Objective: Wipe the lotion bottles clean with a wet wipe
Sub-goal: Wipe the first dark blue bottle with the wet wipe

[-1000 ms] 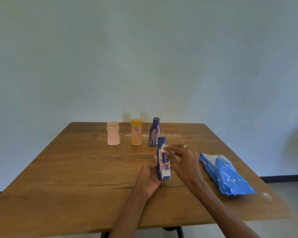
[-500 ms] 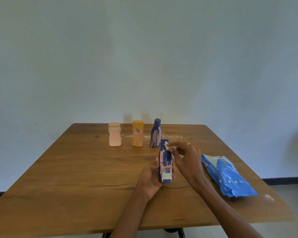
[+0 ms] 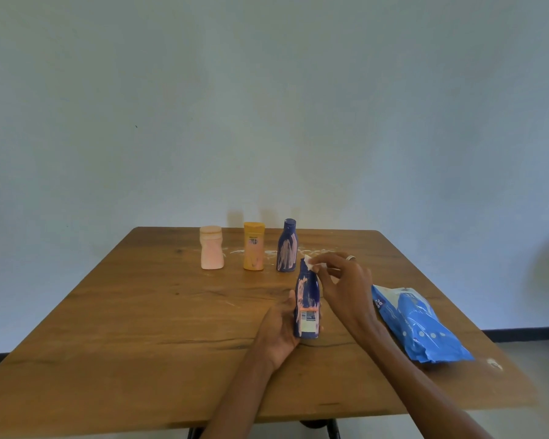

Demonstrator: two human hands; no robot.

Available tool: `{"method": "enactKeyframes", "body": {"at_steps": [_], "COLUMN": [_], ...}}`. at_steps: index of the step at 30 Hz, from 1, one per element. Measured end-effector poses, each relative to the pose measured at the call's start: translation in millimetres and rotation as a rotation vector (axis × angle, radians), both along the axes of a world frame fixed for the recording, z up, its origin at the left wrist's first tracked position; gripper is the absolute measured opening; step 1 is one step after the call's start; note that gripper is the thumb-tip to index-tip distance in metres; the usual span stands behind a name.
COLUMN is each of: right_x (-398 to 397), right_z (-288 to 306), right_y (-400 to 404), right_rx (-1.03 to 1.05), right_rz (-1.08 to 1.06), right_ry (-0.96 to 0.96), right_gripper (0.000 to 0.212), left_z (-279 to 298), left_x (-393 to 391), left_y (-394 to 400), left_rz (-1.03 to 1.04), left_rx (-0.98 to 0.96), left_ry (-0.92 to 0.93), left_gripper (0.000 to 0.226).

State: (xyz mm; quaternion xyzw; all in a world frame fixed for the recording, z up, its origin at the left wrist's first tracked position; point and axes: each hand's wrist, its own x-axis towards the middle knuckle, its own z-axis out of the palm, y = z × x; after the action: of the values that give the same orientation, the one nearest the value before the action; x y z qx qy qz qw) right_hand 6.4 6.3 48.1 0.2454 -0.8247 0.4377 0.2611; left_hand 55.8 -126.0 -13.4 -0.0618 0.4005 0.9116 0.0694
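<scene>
A dark blue lotion bottle point(image 3: 308, 299) smeared with pale pink streaks stands upright near the middle of the wooden table point(image 3: 140, 327). My left hand point(image 3: 281, 331) grips its lower half. My right hand point(image 3: 346, 286) pinches a small white wet wipe point(image 3: 311, 265) against the bottle's cap. At the back stand a pink bottle point(image 3: 211, 248), a yellow bottle point(image 3: 254, 246) and a second smeared dark blue bottle point(image 3: 287, 246).
A blue pack of wet wipes point(image 3: 415, 324) lies on the table's right side. White lotion smears point(image 3: 301, 251) mark the wood behind the bottles, and a small white blob point(image 3: 494, 363) sits near the right front edge. A pale wall rises behind the table.
The held bottle and both hands stay in nearly the same spot; my right hand's fingers have shifted slightly on the cap with the wipe.
</scene>
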Motion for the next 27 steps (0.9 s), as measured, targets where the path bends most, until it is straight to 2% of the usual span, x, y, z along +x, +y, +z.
{"method": "enactKeyframes", "body": {"at_steps": [10,18,22,27], "right_x": [19.8,9.6,21.9,36.7], "right_z": [-42.2,-23.1,-47.3,-73.6], "right_y": [8.8,3.0,7.0,16.2], "right_rx": [0.145,-0.015,-0.015,-0.014], "right_rz": [0.009,-0.011,0.034,0.015], "right_ry": [-0.096,-0.042,-0.078,-0.124], "right_gripper": [0.016,0.013,0.017,0.022], "left_z": [-3.0,-3.5,-2.6,-3.1], "left_x": [-2.7,-3.0,-1.8,-2.2], "left_y": [-4.6,1.5,-0.9,-0.5], "left_rz": [0.040,0.009,0.021,0.031], "left_rx": [0.124,0.029,0.112,0.046], "left_ry": [0.017,0.019,0.010,-0.008], "left_gripper": [0.041,0.036,0.040,0.040]}}
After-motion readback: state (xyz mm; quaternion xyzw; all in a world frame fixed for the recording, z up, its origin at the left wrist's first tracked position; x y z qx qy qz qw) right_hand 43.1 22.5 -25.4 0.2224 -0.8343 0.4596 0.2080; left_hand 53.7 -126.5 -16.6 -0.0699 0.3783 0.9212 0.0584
